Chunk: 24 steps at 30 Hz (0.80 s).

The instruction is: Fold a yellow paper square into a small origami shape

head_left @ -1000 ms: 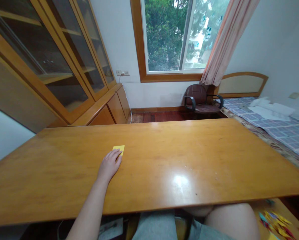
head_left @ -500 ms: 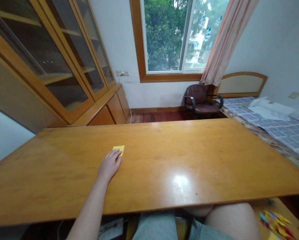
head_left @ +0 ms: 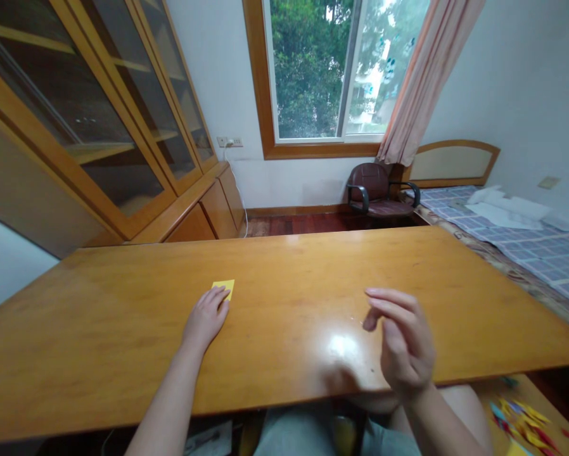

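Note:
A small yellow piece of paper (head_left: 224, 287) lies on the wooden desk, left of its middle. My left hand (head_left: 208, 316) rests palm down over its near part, fingers lying flat and covering some of it. Over the right part of the desk my right hand (head_left: 405, 339) is raised in the air. Its fingers are bent and apart from the thumb, and I see nothing in them. A shadow falls on the desk to its left.
The wide wooden desk (head_left: 284, 373) spans the view. Beyond it stand a glass-door cabinet (head_left: 118, 145), an office chair (head_left: 374, 190) and a bed (head_left: 541, 240) with white sheets. A pile of colourful pieces (head_left: 524, 421) lies on a lower surface at bottom right.
My right hand has come into view from below and is now above the right side of the desk. My left hand stays on the yellow paper. The view has shifted slightly.

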Available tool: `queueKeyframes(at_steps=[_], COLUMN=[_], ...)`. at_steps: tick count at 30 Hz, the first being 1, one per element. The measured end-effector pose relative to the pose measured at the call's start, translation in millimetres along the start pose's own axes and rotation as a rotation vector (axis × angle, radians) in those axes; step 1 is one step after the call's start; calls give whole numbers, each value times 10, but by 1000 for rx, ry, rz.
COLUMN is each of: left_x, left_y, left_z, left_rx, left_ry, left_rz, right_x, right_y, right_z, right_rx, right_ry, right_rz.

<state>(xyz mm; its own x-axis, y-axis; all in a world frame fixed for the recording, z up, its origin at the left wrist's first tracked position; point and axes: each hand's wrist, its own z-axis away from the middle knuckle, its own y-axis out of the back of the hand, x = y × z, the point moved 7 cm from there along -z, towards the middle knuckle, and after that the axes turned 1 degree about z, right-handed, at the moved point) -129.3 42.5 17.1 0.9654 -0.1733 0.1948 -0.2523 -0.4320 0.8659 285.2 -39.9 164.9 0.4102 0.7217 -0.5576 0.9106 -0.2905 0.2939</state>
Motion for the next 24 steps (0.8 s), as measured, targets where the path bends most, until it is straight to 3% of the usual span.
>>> queueKeyframes(at_steps=[3, 8, 11, 15, 17, 20, 22, 24], left_x=[12, 39, 88, 218, 383, 814, 1203, 1619], left_y=[6, 42, 95, 183, 249, 438, 617, 811], left_z=[1, -13, -18, -48, -99, -191, -180, -24], left_rx=[25, 63, 87, 107, 81, -31, -175, -364], left_ry=[-31, -69, -80, -34, -16, 1, -4, -40], left_rz=[-4, -6, 42, 163, 252, 440, 637, 869], right_x=[526, 1240, 1423, 1437, 1410, 1401, 1434, 1479], right_y=[-246, -305, -240, -255, -291, -313, -303, -288], right_z=[52, 494, 579, 542, 534, 555, 579, 602], right_rx=[-218, -456, -418, -395, -417, -433, -428, -422], right_ry=[-31, -101, -138, -158, -156, -153, -164, -175], right_rz=[153, 341, 371, 382, 392, 403, 408, 413])
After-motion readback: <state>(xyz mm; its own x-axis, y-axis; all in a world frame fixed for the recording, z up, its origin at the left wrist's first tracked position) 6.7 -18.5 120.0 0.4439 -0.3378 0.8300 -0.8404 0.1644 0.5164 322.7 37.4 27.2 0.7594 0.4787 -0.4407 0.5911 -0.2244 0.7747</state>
